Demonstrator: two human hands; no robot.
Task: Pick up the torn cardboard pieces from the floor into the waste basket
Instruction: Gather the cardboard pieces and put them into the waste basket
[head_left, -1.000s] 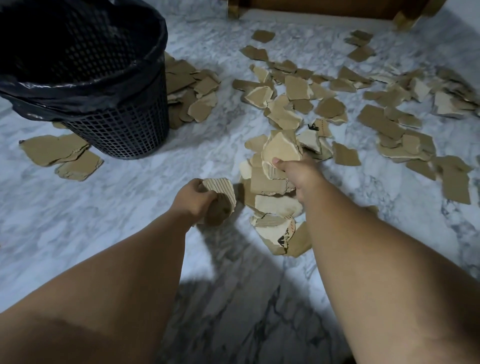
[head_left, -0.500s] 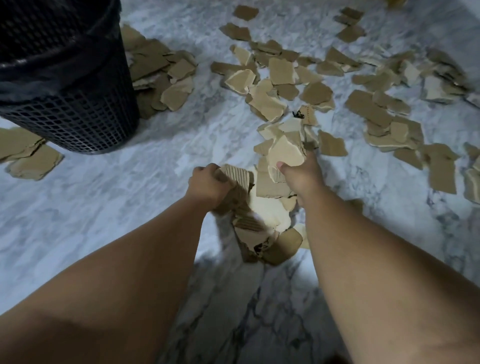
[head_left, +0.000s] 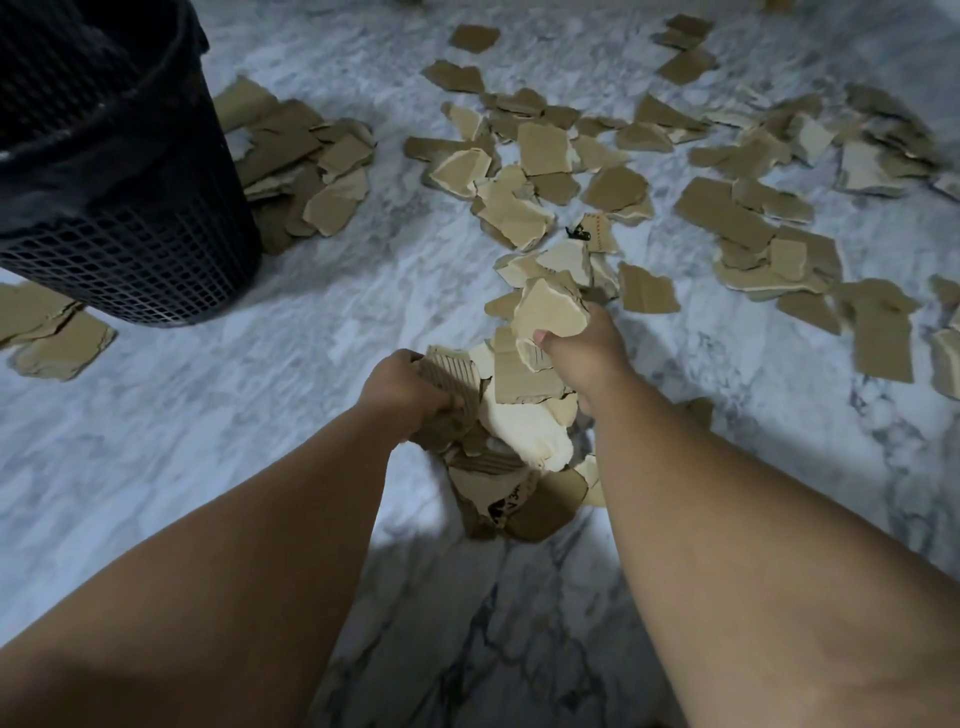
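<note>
Hands have squeezed closer since a sec ago, bunching the cardboard pieces (head_left: 524, 415) between them on the marble floor (head_left: 234, 441). The left hand (head_left: 402, 387) has its grip clenched on a ribbed scrap (head_left: 452, 371), the right hand (head_left: 584, 345) pinches a pale piece (head_left: 550, 312). The waste basket (head_left: 156, 260) sits upper left, more scraps scattered all around

Matt torn cardboard pieces (head_left: 543, 150), glossy marble floor (head_left: 218, 415), plastic-mesh waste basket (head_left: 130, 249)

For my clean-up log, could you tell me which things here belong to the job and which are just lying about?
Job: waste basket; cardboard bundle gripped by left hand and right hand; scattered cardboard pieces.
Just background: marble floor.
</note>
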